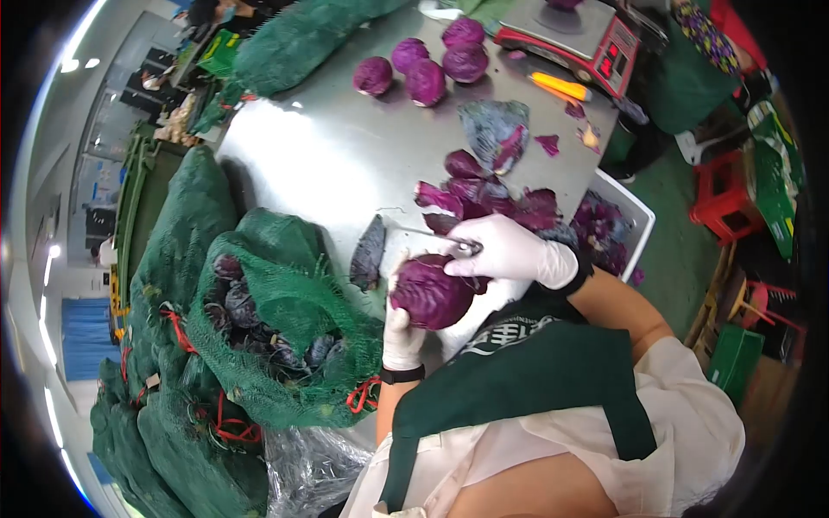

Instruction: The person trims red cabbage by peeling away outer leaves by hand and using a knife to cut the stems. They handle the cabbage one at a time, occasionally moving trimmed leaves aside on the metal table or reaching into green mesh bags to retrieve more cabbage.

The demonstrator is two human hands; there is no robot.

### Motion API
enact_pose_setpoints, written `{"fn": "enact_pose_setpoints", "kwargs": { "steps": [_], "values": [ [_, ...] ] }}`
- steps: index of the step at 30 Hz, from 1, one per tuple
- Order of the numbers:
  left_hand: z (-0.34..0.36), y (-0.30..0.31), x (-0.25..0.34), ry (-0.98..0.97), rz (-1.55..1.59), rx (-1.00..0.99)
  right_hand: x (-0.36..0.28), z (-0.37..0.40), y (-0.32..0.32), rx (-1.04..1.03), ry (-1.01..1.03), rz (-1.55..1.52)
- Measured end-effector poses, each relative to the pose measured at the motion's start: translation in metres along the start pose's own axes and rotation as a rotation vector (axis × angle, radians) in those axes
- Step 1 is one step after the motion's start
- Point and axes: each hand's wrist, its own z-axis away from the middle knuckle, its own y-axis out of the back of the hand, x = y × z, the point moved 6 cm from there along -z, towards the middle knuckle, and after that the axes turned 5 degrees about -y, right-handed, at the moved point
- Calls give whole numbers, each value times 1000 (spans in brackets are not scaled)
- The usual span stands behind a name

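Observation:
A round purple cabbage is held just above the metal table. My left hand, in a white glove, is wrapped round its left side. My gloved right hand is closed on a small metal tool at the cabbage's upper right; a thin blade seems to point left from it. Loose purple leaves lie just beyond my right hand. A dark leaf rests to the left of the cabbage.
Several trimmed cabbages sit at the far side, near a red scale and a yellow-handled knife. Green net sacks crowd the left. A white bin of leaves stands right. Another person is at the upper right.

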Motion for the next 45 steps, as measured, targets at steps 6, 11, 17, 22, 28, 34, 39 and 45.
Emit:
{"fn": "enact_pose_setpoints", "kwargs": {
  "steps": [6, 11, 17, 22, 28, 34, 39, 45],
  "values": [
    [-1, -3, 8, 47, -126, -82, -13, 10, 0, 98, 272, 217],
    [-5, -2, 7, 10, -293, -134, -7, 21, -12, 314, 304, 396],
    [1, -4, 11, 15, 189, -27, 39, 7, 9, 268, -261, -417],
    [-13, 17, 2, -69, 559, 29, 92, 24, 48, 404, -392, -734],
    [-27, 17, 4, 40, 817, 13, 14, 33, 55, 496, -115, 84],
    [-27, 29, -7, -123, 386, 362, -56, 21, -22, 400, 321, 309],
    [-31, 10, -5, -53, 590, 277, -38, 11, -36, 422, 325, 282],
    [-36, 0, 10, -49, 574, 286, -34, 23, -27, 374, 367, 233]
  ]
}}
